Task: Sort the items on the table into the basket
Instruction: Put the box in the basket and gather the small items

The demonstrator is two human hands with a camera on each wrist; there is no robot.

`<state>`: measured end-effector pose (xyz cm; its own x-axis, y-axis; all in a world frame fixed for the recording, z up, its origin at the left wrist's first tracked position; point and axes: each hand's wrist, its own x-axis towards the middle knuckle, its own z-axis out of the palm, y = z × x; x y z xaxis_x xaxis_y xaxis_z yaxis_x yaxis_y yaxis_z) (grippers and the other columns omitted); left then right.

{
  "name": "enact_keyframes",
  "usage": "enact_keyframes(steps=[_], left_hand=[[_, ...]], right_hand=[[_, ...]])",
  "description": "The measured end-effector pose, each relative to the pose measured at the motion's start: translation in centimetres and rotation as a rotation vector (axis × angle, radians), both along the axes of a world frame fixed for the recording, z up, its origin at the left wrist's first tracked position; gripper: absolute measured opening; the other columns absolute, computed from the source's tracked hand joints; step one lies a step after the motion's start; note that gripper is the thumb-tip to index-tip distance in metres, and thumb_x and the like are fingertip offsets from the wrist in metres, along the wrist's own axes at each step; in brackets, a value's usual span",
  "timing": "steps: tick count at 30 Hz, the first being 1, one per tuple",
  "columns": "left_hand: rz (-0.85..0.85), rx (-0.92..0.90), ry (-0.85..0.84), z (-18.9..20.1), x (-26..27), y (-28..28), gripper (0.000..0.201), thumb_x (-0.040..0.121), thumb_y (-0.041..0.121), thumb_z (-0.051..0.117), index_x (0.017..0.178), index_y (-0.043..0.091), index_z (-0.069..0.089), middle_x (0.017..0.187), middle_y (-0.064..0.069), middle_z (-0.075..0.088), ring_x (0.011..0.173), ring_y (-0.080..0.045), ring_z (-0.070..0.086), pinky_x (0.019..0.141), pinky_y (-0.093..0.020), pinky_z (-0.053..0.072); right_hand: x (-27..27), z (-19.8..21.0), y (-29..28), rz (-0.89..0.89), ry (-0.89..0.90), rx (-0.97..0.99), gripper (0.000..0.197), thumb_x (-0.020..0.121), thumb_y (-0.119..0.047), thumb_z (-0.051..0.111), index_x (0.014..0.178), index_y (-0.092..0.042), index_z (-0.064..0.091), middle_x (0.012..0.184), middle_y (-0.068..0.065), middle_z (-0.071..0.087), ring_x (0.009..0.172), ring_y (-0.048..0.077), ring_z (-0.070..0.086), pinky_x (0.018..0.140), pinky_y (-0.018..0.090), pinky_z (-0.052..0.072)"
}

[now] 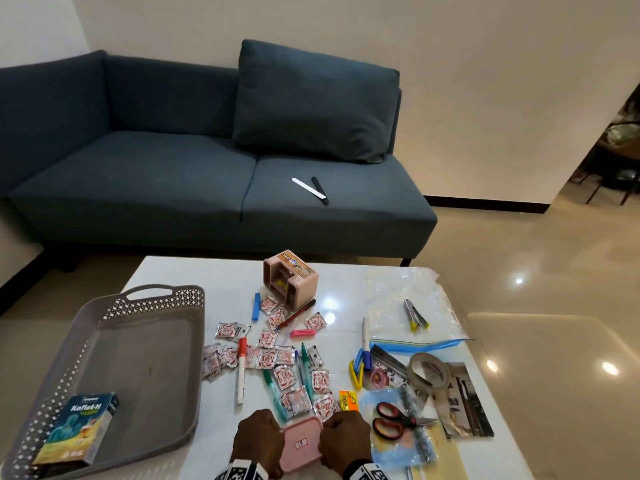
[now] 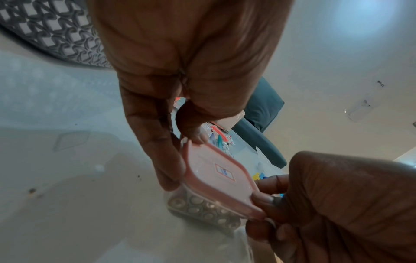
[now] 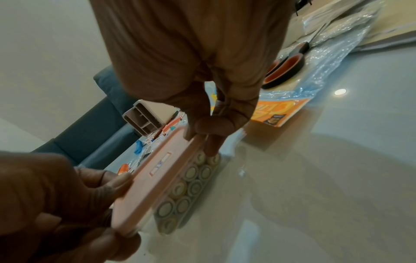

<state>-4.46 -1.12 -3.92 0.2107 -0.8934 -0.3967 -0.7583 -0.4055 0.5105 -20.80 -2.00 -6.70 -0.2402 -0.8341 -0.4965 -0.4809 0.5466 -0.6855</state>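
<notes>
A clear box with a pink lid [image 1: 300, 445] is at the table's near edge, filled with small round rolls. My left hand [image 1: 273, 441] grips its left side and my right hand [image 1: 329, 438] grips its right side. In the left wrist view the left hand [image 2: 180, 160] has its thumb on the pink lid [image 2: 216, 174] and its fingers down the side. In the right wrist view the right hand [image 3: 207, 138] pinches the lid's edge [image 3: 157, 178]. Whether the box touches the table I cannot tell. The grey basket [image 1: 194, 341] stands at the left and holds a Koflet-H carton [image 1: 79, 431].
Several red-and-white sachets [image 1: 277, 362], pens and a red-capped marker [image 1: 241, 368] lie mid-table. Red-handled scissors [image 1: 391, 422], a tape roll [image 1: 427, 372] and a zip bag [image 1: 408, 303] are to the right. A pink desk organiser [image 1: 291, 278] stands at the back, and a blue sofa [image 1: 173, 185] is beyond.
</notes>
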Motion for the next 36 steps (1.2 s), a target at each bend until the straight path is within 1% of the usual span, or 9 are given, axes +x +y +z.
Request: enact_keyframes(steps=[7, 16, 19, 21, 23, 26, 32, 34, 36], left_hand=[[0.020, -0.008, 0.036, 0.5, -0.1, 0.0, 0.021, 0.089, 0.033, 0.060, 0.074, 0.026, 0.047, 0.113, 0.003, 0.066, 0.109, -0.015, 0.060, 0.093, -0.022, 0.047], [0.021, 0.002, -0.018, 1.4, -0.3, 0.6, 0.009, 0.089, 0.028, 0.061, 0.082, 0.025, 0.056, 0.107, 0.003, 0.067, 0.102, -0.014, 0.062, 0.081, -0.018, 0.048], [-0.067, 0.014, -0.094, 1.6, -0.6, 0.7, 0.011, 0.088, 0.024, 0.064, 0.098, 0.020, 0.065, 0.111, -0.001, 0.068, 0.102, -0.016, 0.065, 0.081, -0.022, 0.053], [-0.115, 0.027, -0.125, 1.9, -0.7, 0.8, 0.019, 0.084, 0.021, 0.069, 0.103, 0.020, 0.068, 0.113, 0.000, 0.068, 0.105, -0.015, 0.065, 0.085, -0.021, 0.051], [-0.157, 0.065, -0.117, 1.8, -0.8, 0.9, 0.030, 0.077, 0.022, 0.077, 0.105, 0.021, 0.067, 0.116, 0.001, 0.066, 0.107, -0.015, 0.063, 0.087, -0.022, 0.050], [-0.151, 0.120, -0.087, 1.8, -1.2, 1.2, 0.044, 0.079, 0.035, 0.076, 0.113, 0.012, 0.059, 0.119, -0.006, 0.063, 0.109, -0.021, 0.063, 0.088, -0.028, 0.051], [-0.125, -0.020, -0.032, 1.8, -1.4, 1.4, 0.018, 0.086, 0.021, 0.069, 0.104, 0.020, 0.069, 0.114, -0.006, 0.067, 0.092, -0.026, 0.069, 0.080, -0.036, 0.057], [-0.141, -0.002, -0.033, 1.6, -1.3, 1.3, 0.019, 0.083, 0.019, 0.072, 0.101, 0.020, 0.069, 0.112, -0.004, 0.066, 0.088, -0.024, 0.070, 0.076, -0.034, 0.058], [-0.088, 0.015, -0.045, 1.5, -0.9, 1.2, 0.021, 0.081, 0.021, 0.072, 0.101, 0.018, 0.067, 0.110, -0.003, 0.067, 0.090, -0.020, 0.070, 0.077, -0.029, 0.058]], right_hand=[[0.2, 1.4, 0.0, 0.005, 0.010, 0.006, 0.018, 0.053, -0.022, 0.049, 0.044, -0.021, 0.065, 0.063, 0.002, 0.071, 0.065, 0.022, 0.071, 0.067, 0.035, 0.061], [-0.2, -0.4, -0.4, 0.053, 0.013, 0.029, 0.021, 0.054, -0.017, 0.050, 0.053, -0.022, 0.070, 0.065, 0.001, 0.072, 0.065, 0.024, 0.071, 0.066, 0.037, 0.061], [0.3, 2.6, 0.4, 0.146, 0.083, 0.025, 0.013, 0.053, -0.015, 0.052, 0.045, -0.018, 0.061, 0.068, 0.003, 0.070, 0.068, 0.023, 0.068, 0.068, 0.027, 0.056], [0.7, 4.1, 0.7, 0.288, 0.165, 0.002, 0.019, 0.057, -0.018, 0.050, 0.058, -0.016, 0.070, 0.074, 0.008, 0.068, 0.076, 0.022, 0.064, 0.065, 0.021, 0.042], [1.3, 5.1, 0.6, 0.411, 0.234, -0.054, 0.034, 0.068, -0.021, 0.052, 0.090, -0.016, 0.079, 0.098, 0.010, 0.071, 0.097, 0.023, 0.062, 0.076, 0.021, 0.039], [1.9, 6.0, 0.6, 0.465, 0.310, -0.103, 0.039, 0.081, -0.011, 0.056, 0.118, -0.016, 0.067, 0.125, 0.007, 0.056, 0.119, 0.020, 0.050, 0.094, 0.019, 0.034], [1.4, 5.8, 1.5, 0.400, 0.390, 0.045, 0.041, 0.086, -0.025, 0.059, 0.122, -0.007, 0.052, 0.132, 0.011, 0.052, 0.123, 0.025, 0.053, 0.095, 0.028, 0.045], [1.5, 6.0, 1.9, 0.440, 0.366, 0.045, 0.041, 0.084, -0.021, 0.061, 0.121, -0.004, 0.060, 0.130, 0.013, 0.056, 0.120, 0.025, 0.055, 0.098, 0.029, 0.047], [1.6, 6.4, 2.2, 0.450, 0.342, 0.016, 0.037, 0.080, -0.020, 0.063, 0.116, -0.015, 0.071, 0.123, 0.008, 0.064, 0.117, 0.021, 0.058, 0.098, 0.025, 0.044]])
